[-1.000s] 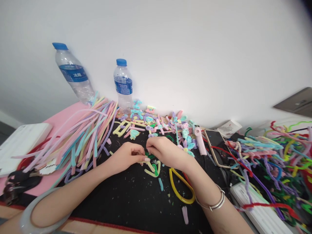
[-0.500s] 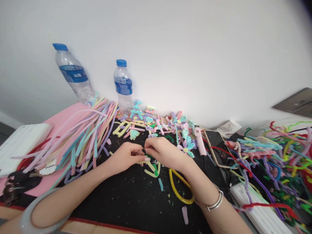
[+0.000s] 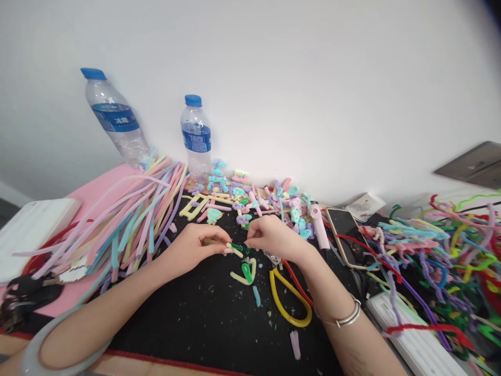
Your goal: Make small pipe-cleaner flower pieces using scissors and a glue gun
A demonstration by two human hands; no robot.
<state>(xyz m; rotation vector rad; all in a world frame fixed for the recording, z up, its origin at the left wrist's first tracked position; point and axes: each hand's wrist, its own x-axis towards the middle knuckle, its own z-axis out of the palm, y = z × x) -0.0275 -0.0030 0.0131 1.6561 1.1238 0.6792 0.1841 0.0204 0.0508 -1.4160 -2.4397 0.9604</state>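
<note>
Between finger and thumb, my left hand (image 3: 201, 245) pinches a pale yellow fuzzy stem (image 3: 237, 252) with a dark green piece (image 3: 236, 246) at its end. My right hand (image 3: 270, 237) is closed in a pinch just right of the green piece; what its fingertips hold, if anything, is too small to tell. Below the hands, a bent yellow stem with a green loop (image 3: 246, 272) lies on the black mat (image 3: 211, 318). The yellow handle (image 3: 287, 308) of a tool with a red second handle lies under my right wrist.
Pastel stems (image 3: 144, 209) pile up at the left, before two bottles (image 3: 113, 117) (image 3: 196, 138). Small fuzzy shapes (image 3: 238, 196) line the wall. A phone (image 3: 346, 235), a white power strip (image 3: 410, 334) and tangled stems (image 3: 442, 261) are at the right; keys (image 3: 27, 295) at the far left.
My hands have moved apart, the right one slightly up and right. The yellow stem and green piece now show between them, and more of the red handle is visible.
</note>
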